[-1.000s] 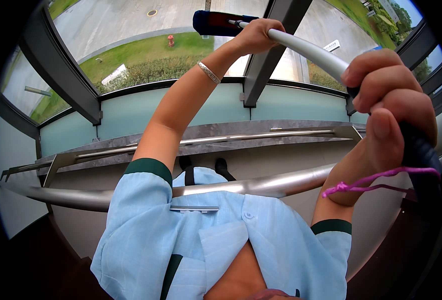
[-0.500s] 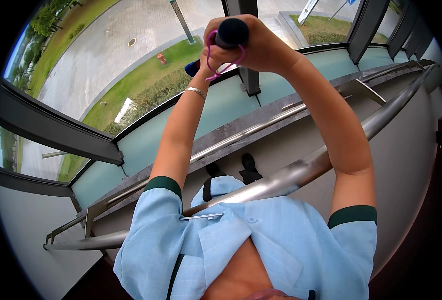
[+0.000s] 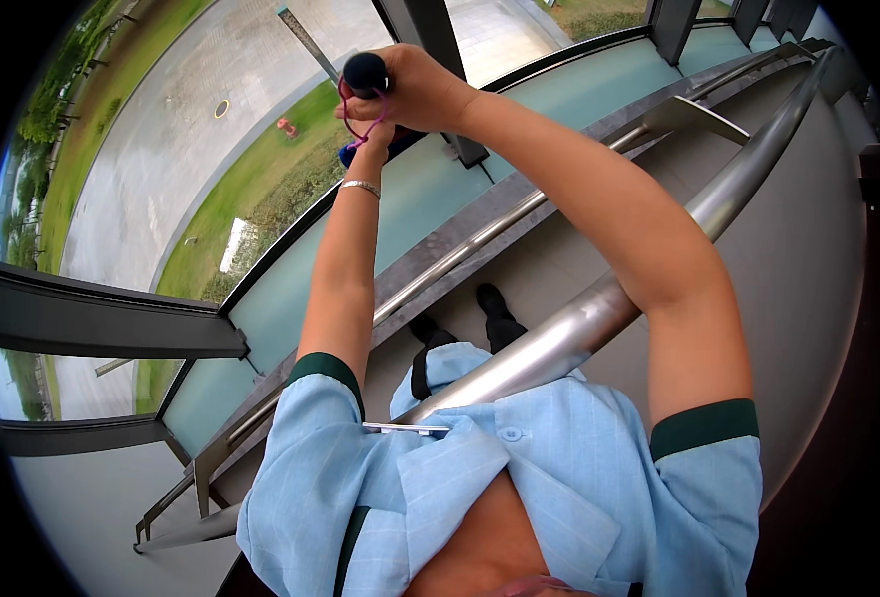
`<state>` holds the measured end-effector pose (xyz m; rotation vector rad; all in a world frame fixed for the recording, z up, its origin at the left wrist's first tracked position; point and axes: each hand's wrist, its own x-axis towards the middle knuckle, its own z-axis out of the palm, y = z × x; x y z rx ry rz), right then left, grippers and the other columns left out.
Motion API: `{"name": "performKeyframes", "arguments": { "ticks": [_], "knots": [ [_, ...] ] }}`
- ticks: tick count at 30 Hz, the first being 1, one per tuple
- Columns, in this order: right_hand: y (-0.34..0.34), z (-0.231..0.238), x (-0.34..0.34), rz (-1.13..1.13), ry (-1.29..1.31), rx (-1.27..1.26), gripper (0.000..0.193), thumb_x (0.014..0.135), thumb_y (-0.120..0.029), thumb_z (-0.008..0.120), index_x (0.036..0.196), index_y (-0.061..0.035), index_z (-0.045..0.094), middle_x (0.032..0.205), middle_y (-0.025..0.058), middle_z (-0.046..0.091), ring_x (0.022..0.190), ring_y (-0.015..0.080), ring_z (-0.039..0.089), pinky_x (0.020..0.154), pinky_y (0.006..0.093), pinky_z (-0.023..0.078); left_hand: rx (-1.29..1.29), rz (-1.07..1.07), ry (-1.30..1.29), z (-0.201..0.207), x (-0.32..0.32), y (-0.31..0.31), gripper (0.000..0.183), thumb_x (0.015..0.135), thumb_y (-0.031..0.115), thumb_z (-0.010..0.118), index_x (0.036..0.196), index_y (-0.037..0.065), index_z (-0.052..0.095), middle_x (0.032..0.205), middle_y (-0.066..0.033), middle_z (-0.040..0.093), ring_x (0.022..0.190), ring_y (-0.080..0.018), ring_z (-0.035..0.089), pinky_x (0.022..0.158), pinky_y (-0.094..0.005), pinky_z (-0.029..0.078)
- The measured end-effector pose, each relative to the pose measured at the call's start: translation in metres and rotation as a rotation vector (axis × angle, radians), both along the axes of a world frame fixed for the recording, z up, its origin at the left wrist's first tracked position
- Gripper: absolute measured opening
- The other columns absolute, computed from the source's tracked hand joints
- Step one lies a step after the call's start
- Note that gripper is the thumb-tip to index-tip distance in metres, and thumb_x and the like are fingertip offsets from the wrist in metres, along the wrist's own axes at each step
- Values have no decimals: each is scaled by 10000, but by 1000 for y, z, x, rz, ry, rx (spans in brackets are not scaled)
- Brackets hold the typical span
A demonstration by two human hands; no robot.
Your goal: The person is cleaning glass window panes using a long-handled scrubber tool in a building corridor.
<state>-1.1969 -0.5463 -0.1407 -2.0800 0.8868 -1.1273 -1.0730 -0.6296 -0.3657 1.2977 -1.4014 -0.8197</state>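
Both my arms reach up toward the window glass (image 3: 261,149). My right hand (image 3: 428,92) is closed around the black end of a pole handle (image 3: 364,72), and a pink cord loop (image 3: 350,121) hangs from it. Just below, my left hand (image 3: 380,139) grips the same pole at its dark blue sleeve (image 3: 348,155). A silver bracelet (image 3: 358,186) sits on my left wrist. The pole points away from me, so its far end is hidden behind my hands.
A thick steel handrail (image 3: 579,318) crosses in front of my body, with a thinner rail (image 3: 480,239) and a grey ledge (image 3: 599,129) beyond it. Dark window frames (image 3: 111,323) split the glass. My black shoes (image 3: 490,303) stand near the wall. Lawn and pavement lie outside, below.
My right hand swung from the right edge to the top centre and now sits directly above my left hand. The pole went from lying crosswise to pointing away from me.
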Motion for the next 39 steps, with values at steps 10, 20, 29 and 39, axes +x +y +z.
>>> {"name": "performKeyframes", "arguments": {
  "ticks": [10,20,29,39],
  "knots": [
    [46,140,-19,-60,-181,-446,281,714,-264,784,840,-47,657,644,73,623,576,199,592,606,299,495,-79,-73,299,154,-7,46,273,751,134,760,965,-7,666,877,-42,683,855,-107,619,756,-251,488],
    [64,185,-57,-249,-349,-637,377,701,-392,815,740,-71,622,603,55,611,545,156,602,556,266,495,-37,-296,209,262,-39,46,236,831,230,746,883,14,666,652,82,492,568,-13,368,481,-217,285],
    [25,102,-20,27,-177,-323,317,720,-269,829,754,-53,600,647,52,589,615,140,545,620,259,474,2,-72,70,80,16,-2,385,832,191,721,1160,113,535,998,22,602,855,-102,572,651,-279,456],
    [38,66,-1,189,-103,-46,335,681,-187,798,932,-53,622,786,131,652,731,288,638,670,345,523,-98,99,232,56,3,20,239,864,211,697,836,125,475,711,29,499,628,-73,476,565,-248,422]
  ]
}}
